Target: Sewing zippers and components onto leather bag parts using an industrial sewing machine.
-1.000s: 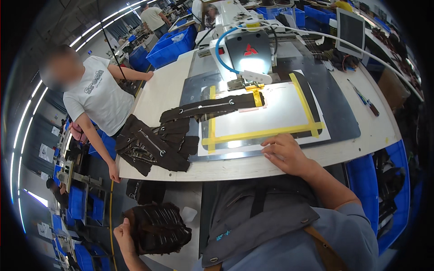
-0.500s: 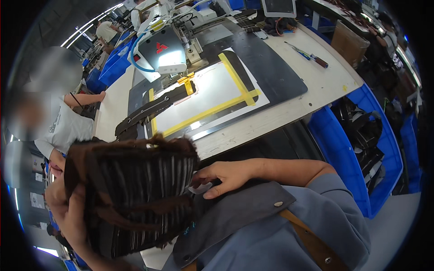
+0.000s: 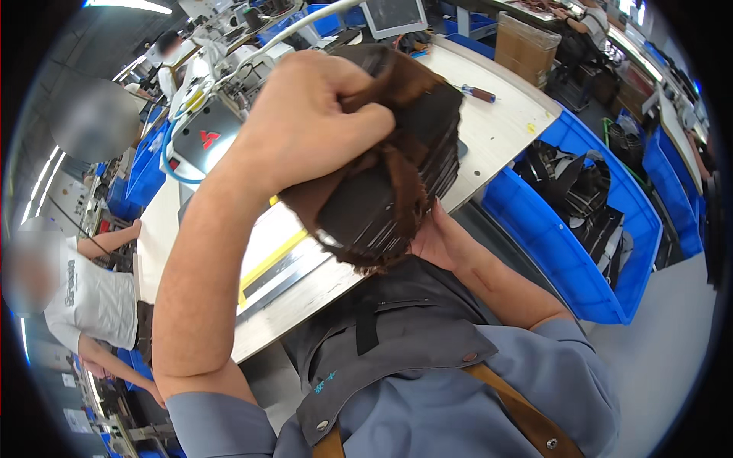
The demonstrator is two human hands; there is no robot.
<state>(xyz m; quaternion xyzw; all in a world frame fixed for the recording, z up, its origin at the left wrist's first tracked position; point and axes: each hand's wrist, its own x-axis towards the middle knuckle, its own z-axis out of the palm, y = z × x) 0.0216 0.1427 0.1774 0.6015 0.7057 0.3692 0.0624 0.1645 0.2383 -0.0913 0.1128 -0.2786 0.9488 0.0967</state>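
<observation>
A thick bundle of dark strips [image 3: 366, 202], wrapped with a brown band of fabric, is held up in front of me over the table's near edge. My left hand [image 3: 313, 122] reaches across its top, fingers closed on the brown band and the bundle's upper side. Under its lower right side, my right hand [image 3: 439, 237] grips the bundle; most of those fingers are hidden behind it. Beyond stands a sewing machine [image 3: 208, 137] with a lit head, partly covered by my left arm. Below the bundle shows part of a white template edged with yellow tape [image 3: 279, 259].
On the right of the pale table [image 3: 496, 130] lies a screwdriver [image 3: 479, 93]. A blue bin [image 3: 550, 263] with dark pieces stands to the right, and a cardboard box [image 3: 525, 47] farther back. A co-worker in a white shirt [image 3: 92, 290] stands at the left, one hand on the table.
The bundle has moved up and right from the lower left and is turned. My left hand now lies over its top; my right hand has shifted right and under its side.
</observation>
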